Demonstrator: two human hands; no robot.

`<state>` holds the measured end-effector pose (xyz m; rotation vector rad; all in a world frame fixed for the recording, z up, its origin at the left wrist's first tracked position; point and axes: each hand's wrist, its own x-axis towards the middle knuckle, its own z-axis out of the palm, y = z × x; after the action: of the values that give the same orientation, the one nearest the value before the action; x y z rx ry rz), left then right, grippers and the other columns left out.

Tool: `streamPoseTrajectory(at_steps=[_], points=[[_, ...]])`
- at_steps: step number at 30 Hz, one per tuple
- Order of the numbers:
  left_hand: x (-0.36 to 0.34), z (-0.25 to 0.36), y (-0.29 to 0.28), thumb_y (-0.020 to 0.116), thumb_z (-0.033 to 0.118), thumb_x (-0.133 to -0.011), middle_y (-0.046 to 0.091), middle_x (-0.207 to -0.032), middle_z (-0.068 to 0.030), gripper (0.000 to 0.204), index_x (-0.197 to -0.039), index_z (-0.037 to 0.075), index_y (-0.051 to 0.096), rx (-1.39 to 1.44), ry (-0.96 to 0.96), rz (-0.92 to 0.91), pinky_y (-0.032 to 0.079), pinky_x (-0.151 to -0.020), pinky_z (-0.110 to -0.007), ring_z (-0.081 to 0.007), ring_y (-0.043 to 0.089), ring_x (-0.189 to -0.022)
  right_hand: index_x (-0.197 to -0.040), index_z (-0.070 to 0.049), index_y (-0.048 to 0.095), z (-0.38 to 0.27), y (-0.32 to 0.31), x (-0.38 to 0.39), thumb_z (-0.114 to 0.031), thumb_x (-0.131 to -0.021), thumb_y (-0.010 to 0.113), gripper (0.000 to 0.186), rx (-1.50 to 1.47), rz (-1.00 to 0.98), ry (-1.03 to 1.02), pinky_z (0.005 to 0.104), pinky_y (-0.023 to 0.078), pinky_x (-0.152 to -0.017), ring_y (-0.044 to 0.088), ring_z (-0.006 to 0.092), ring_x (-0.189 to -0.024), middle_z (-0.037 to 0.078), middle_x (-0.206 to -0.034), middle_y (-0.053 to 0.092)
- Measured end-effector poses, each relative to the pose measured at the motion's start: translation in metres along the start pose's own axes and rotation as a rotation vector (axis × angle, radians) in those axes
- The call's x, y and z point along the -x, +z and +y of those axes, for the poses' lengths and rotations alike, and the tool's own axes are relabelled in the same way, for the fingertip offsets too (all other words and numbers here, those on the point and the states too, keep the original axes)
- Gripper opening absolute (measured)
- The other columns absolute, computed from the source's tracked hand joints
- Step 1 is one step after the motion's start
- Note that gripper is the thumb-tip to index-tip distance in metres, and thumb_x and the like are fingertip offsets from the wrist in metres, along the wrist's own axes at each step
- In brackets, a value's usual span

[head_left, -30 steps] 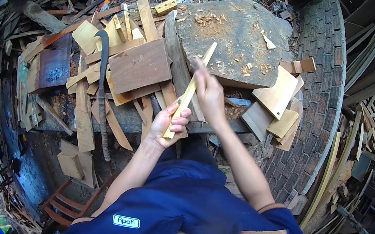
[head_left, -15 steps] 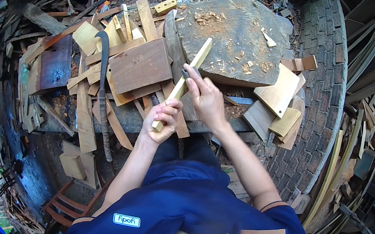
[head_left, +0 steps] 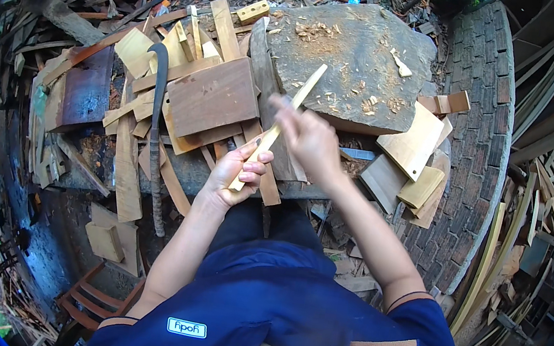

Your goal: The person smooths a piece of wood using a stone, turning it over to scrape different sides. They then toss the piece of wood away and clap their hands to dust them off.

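My left hand [head_left: 238, 174] grips the near end of a long pale wooden stick [head_left: 300, 102] that slants up and away toward a big flat stone block [head_left: 358, 50]. My right hand [head_left: 306, 138] is closed around the middle of the same stick; whether it also holds a small blade is hidden by motion blur. Pale wood shavings [head_left: 314, 31] lie scattered on the stone. A curved dark machete [head_left: 155, 106] rests on the plank pile to the left of my left hand.
Cut planks and offcuts [head_left: 213, 97] are heaped left of the stone, with pale boards [head_left: 412, 142] to its right. A curved brick wall [head_left: 474, 130] runs along the right, with bent wooden strips [head_left: 524, 229] beyond. A wooden chair [head_left: 93, 296] stands lower left.
The stick has tilted more to the right and its tip now reaches over the stone's edge. My right hand slid along it and is blurred; my left hand stays at the near end.
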<state>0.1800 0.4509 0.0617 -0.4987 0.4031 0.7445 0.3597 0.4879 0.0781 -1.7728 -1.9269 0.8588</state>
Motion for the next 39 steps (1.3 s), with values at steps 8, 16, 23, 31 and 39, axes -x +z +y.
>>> streamPoseTrajectory(at_steps=[8, 16, 23, 31, 39], points=[[-0.006, -0.013, 0.011, 0.032, 0.021, -0.102, 0.047, -0.082, -0.0093, 0.043, -0.145, 0.021, 0.030, -0.526, 0.033, 0.162, 0.038, -0.038, -0.018, -0.0088, 0.043, -0.053, -0.122, -0.027, 0.061, 0.089, -0.005, -0.079, -0.043, -0.095, 0.043, 0.036, -0.041, 0.257, 0.230, 0.0464, 0.052, -0.078, 0.065, 0.0382, -0.089, 0.018, -0.094, 0.068], [-0.004, -0.016, 0.013, 0.038, 0.022, -0.102, 0.053, -0.075, -0.0127, 0.046, -0.147, 0.021, 0.028, -0.747, 0.078, 0.168, 0.041, -0.039, -0.024, -0.0147, 0.049, -0.050, -0.118, -0.029, 0.063, 0.054, 0.007, -0.016, -0.039, -0.094, 0.048, 0.030, 0.027, 0.186, 0.055, 0.0483, 0.053, -0.065, 0.065, 0.0387, -0.074, 0.021, -0.078, 0.065], [-0.006, -0.021, 0.004, 0.039, 0.023, -0.102, 0.054, -0.072, -0.0127, 0.049, -0.148, 0.022, 0.025, -0.852, 0.104, 0.177, 0.044, -0.040, -0.028, -0.0179, 0.052, -0.049, -0.122, -0.029, 0.060, 0.049, 0.018, -0.024, -0.036, -0.094, 0.050, 0.031, -0.145, 0.193, 0.244, 0.0464, 0.052, -0.062, 0.065, 0.0366, -0.072, 0.020, -0.073, 0.063], [-0.013, -0.038, 0.004, 0.035, 0.023, -0.103, 0.052, -0.072, -0.0116, 0.048, -0.149, 0.024, 0.023, -0.835, 0.119, 0.166, 0.044, -0.041, -0.028, -0.0177, 0.051, -0.049, -0.124, -0.025, 0.059, 0.071, 0.023, -0.023, -0.035, -0.096, 0.048, 0.032, 0.019, 0.354, 0.116, 0.0481, 0.051, -0.063, 0.064, 0.0404, -0.072, 0.022, -0.076, 0.062], [-0.008, -0.033, 0.002, 0.031, 0.022, -0.103, 0.051, -0.077, -0.0132, 0.047, -0.149, 0.024, 0.022, -0.777, 0.128, 0.200, 0.042, -0.039, -0.026, -0.0161, 0.049, -0.049, -0.129, -0.019, 0.055, 0.030, 0.045, 0.037, -0.031, -0.095, 0.050, 0.036, -0.213, 0.381, 0.162, 0.0487, 0.049, -0.067, 0.063, 0.0413, -0.075, 0.023, -0.078, 0.062]])
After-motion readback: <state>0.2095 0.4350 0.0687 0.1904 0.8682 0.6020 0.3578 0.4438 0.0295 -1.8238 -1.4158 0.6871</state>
